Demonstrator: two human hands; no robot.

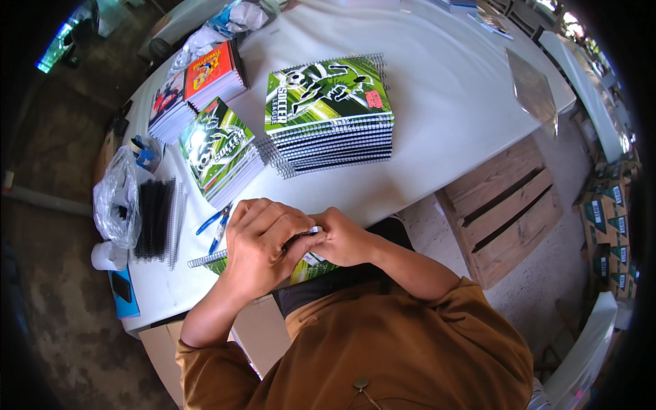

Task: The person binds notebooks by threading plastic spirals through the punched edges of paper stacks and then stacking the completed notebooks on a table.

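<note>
a worker in a brown top brought both hands together over a green-covered spiral notebook (309,275) at the near edge of a white-covered table (458,102). the left hand (263,239) arched palm-down over the book, its fingers bent and close together; the right hand (348,239) met it from the other side, fingers curled narrow beside a small pale-and-dark piece (314,230). that piece was mostly hidden, and whether either hand gripped it firmly could not be told.

the notebook lay beneath the hands, its wire coil (203,260) jutting out to the left. for such close finger work, good handling would likely have meant keeping the book flat and its pages square, letting one hand steady while the other did the fine movement, and pressing gently so that neither coil nor cover bent. tilting the knuckles aside would also have opened a clearer line of sight.

blue-handled pliers (219,230) lay just beside the left hand, within easy reach. to the left stood a bundle of black coils (154,222); farther back rose a tall stack of soccer-themed notebooks (328,96), with a smaller green-topped stack (217,147) beside it, well placed not to crowd the elbows.
</note>
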